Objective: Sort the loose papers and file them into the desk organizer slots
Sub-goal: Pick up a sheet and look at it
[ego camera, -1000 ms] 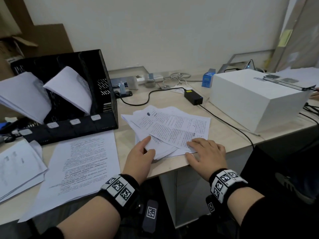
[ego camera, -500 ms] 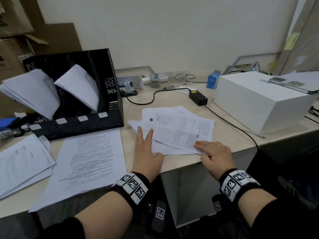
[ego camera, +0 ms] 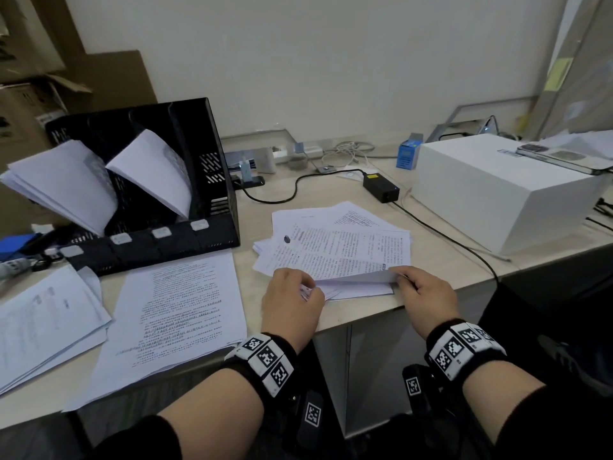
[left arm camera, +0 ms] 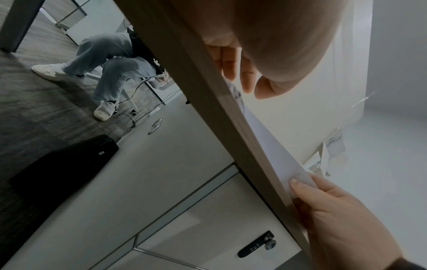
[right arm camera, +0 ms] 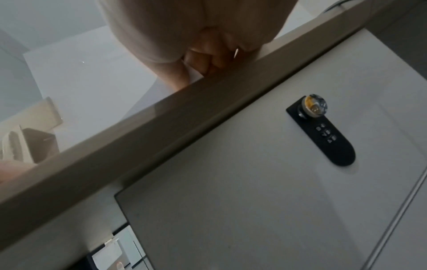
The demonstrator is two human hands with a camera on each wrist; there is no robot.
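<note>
A loose pile of printed papers [ego camera: 335, 247] lies fanned on the desk in front of me. My left hand [ego camera: 306, 287] is curled at the pile's near left edge and pinches the sheets there. My right hand [ego camera: 403, 280] pinches the near right corner of the top sheet [ego camera: 358, 278], whose near edge is lifted off the pile. In the left wrist view that sheet [left arm camera: 277, 155] runs along the desk edge between both hands. The black desk organizer [ego camera: 219, 200] stands at the back left with white paper bundles [ego camera: 152, 171] leaning in its slots.
A large printed sheet [ego camera: 179, 303] and a paper stack [ego camera: 43, 327] lie left of my hands. A white box [ego camera: 497, 194] stands at the right, with a power adapter [ego camera: 381, 190] and its cable beside it. Below the desk edge is a locked cabinet [right arm camera: 323, 131].
My left hand, flat on the pile half a second ago, has pulled back and curled at its near edge. My right hand has lifted the near edge of the top sheet.
</note>
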